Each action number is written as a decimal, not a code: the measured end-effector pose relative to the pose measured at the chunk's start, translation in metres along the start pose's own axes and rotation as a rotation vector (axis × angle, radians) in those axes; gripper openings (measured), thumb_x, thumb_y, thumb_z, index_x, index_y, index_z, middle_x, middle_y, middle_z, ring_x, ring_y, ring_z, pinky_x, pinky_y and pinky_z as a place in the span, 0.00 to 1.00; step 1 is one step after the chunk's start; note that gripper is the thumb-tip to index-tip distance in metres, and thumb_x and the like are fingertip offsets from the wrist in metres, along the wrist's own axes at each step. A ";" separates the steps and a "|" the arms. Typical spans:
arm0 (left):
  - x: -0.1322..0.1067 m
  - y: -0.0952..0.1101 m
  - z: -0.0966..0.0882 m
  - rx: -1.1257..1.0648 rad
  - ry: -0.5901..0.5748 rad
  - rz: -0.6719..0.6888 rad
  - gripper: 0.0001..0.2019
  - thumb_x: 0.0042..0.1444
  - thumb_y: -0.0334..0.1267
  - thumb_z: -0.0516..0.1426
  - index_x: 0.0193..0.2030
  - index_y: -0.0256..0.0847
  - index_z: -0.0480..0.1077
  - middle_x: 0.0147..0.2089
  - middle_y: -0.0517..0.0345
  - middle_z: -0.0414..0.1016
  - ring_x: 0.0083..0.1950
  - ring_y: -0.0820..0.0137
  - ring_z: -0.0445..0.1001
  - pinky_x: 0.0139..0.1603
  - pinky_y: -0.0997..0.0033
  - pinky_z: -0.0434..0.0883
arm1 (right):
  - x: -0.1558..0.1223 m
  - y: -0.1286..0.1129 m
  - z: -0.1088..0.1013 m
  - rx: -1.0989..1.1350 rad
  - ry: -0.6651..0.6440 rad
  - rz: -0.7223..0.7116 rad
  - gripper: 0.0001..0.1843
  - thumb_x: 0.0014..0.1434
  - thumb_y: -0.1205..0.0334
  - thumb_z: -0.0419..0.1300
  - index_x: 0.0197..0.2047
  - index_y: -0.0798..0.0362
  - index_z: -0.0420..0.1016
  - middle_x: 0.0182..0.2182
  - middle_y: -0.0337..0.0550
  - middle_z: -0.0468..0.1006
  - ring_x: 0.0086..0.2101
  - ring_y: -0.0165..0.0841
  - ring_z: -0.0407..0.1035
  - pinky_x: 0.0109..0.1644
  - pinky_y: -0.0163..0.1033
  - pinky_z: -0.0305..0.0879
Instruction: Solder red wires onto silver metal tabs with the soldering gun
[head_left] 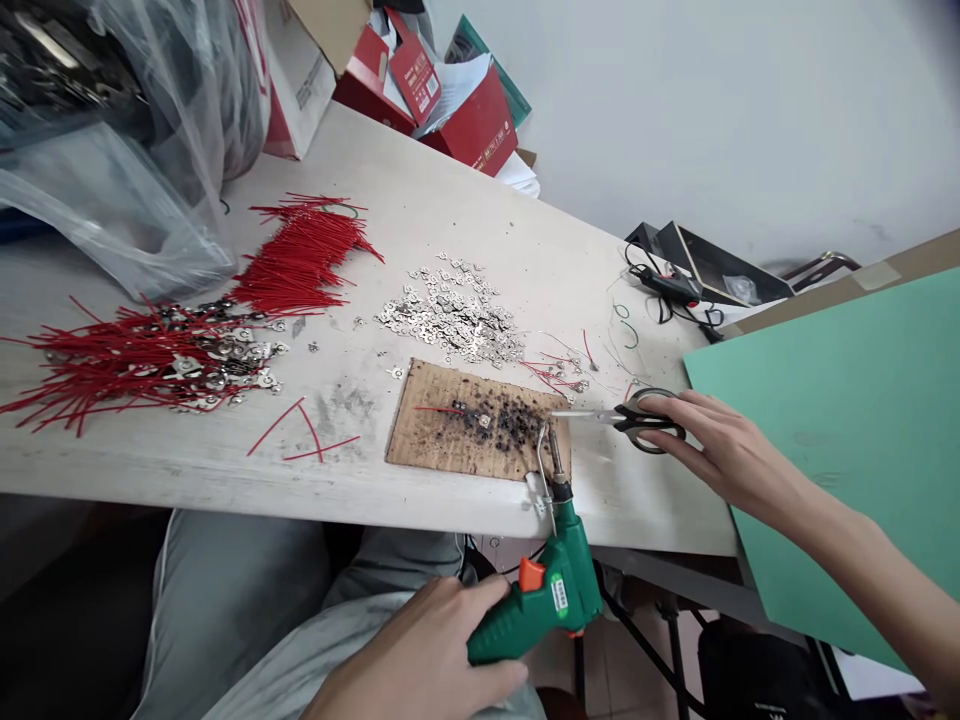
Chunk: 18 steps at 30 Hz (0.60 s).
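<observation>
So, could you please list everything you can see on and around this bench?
soldering gun: one, green, at near table edge
board: one, brown, scorched, front centre
scissors: one, black handles, right of board
metal tabs: a heap, silver, table centre
red wires: two bundles, left
plastic bags: clear, far left
red boxes: several, far edge
green sheet: one, right
left hand: holds soldering gun
right hand: fingers on scissors

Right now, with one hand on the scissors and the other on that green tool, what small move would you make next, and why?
Probably close the right hand on the scissors and lift them. Its fingers only rest on the black handles, while the blades lie flat, pointing at the scorched board. The left hand already holds the green soldering gun, its tip over that board, where a red wire lies.
</observation>
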<state>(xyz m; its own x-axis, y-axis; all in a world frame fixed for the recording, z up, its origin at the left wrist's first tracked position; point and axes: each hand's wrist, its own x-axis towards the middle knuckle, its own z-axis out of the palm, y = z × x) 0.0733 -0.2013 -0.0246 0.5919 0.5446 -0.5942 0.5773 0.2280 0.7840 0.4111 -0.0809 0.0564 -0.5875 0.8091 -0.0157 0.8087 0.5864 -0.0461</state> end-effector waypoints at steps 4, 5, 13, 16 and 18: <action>0.000 -0.001 0.000 0.009 0.007 -0.007 0.21 0.54 0.46 0.60 0.56 0.55 0.75 0.48 0.59 0.78 0.50 0.58 0.75 0.51 0.69 0.66 | -0.003 0.005 -0.002 -0.040 0.047 0.087 0.14 0.74 0.54 0.54 0.59 0.48 0.69 0.45 0.49 0.80 0.41 0.45 0.75 0.42 0.48 0.69; 0.000 -0.001 0.000 0.013 0.014 -0.004 0.21 0.54 0.46 0.60 0.56 0.55 0.75 0.48 0.59 0.78 0.50 0.58 0.75 0.50 0.69 0.66 | -0.004 0.005 -0.004 -0.047 0.044 0.085 0.14 0.74 0.54 0.54 0.59 0.48 0.69 0.43 0.49 0.79 0.40 0.45 0.75 0.41 0.48 0.68; 0.001 -0.005 0.005 0.008 0.025 0.043 0.23 0.56 0.45 0.59 0.60 0.55 0.73 0.48 0.59 0.78 0.50 0.58 0.75 0.52 0.69 0.67 | -0.006 -0.013 -0.026 -0.054 0.061 -0.053 0.15 0.72 0.61 0.58 0.60 0.47 0.68 0.40 0.46 0.80 0.37 0.43 0.71 0.41 0.48 0.64; 0.000 -0.006 0.009 0.031 0.026 0.014 0.26 0.57 0.47 0.59 0.64 0.56 0.70 0.48 0.56 0.77 0.52 0.56 0.75 0.53 0.67 0.68 | -0.006 -0.027 -0.040 -0.113 0.076 -0.099 0.18 0.69 0.63 0.62 0.61 0.47 0.69 0.35 0.43 0.79 0.31 0.41 0.68 0.38 0.48 0.61; -0.002 -0.004 0.011 0.041 0.016 -0.010 0.25 0.57 0.48 0.58 0.63 0.56 0.70 0.47 0.56 0.76 0.52 0.56 0.75 0.53 0.65 0.68 | -0.006 -0.036 -0.050 -0.171 0.066 -0.119 0.18 0.68 0.61 0.63 0.60 0.48 0.71 0.33 0.43 0.78 0.29 0.40 0.67 0.36 0.48 0.59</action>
<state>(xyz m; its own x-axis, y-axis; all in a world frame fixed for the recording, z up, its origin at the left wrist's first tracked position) 0.0758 -0.2117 -0.0290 0.5771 0.5556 -0.5986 0.6057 0.2004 0.7700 0.3870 -0.1050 0.1083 -0.6808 0.7311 0.0453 0.7298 0.6718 0.1268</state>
